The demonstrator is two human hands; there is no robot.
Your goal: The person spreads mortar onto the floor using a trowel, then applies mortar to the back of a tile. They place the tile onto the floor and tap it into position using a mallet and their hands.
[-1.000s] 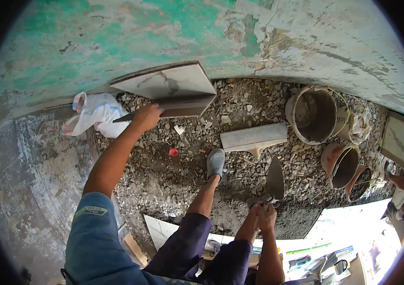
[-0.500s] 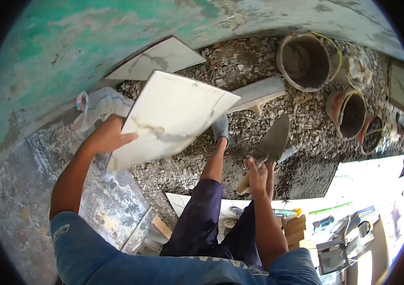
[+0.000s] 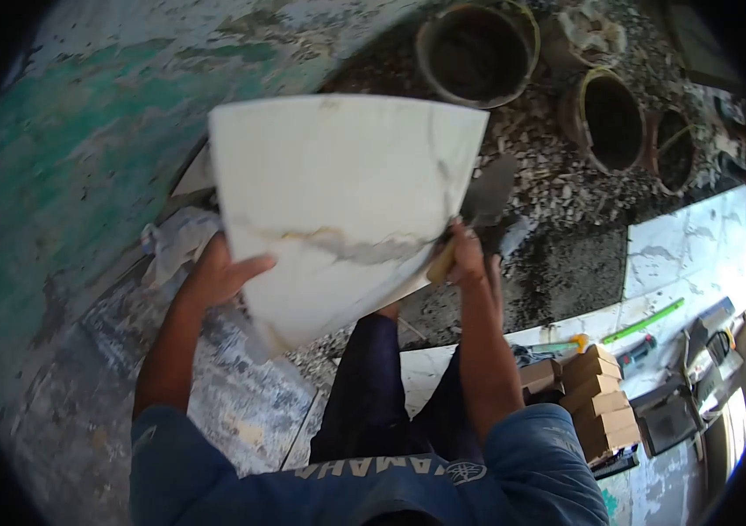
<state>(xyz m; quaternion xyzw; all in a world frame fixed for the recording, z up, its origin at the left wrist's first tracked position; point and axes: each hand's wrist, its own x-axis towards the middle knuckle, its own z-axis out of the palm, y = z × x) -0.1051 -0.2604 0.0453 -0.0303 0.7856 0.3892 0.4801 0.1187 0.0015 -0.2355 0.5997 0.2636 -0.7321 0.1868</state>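
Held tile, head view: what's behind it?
Past the left edge of the held tile, part of another tile and a white sack show; past its right edge, rubble. Anything directly behind is covered, so can't tell.

The tile (image 3: 338, 193) is white, veined grey with a touch of ochre — the wall (image 3: 119, 202) patchy green and grey, the level (image 3: 643, 321) bright green, the shirt (image 3: 355, 491) blue with white lettering.

Left hand (image 3: 222, 272), thumb (image 3: 255, 266) extended; right hand (image 3: 468, 252) seemingly curled.
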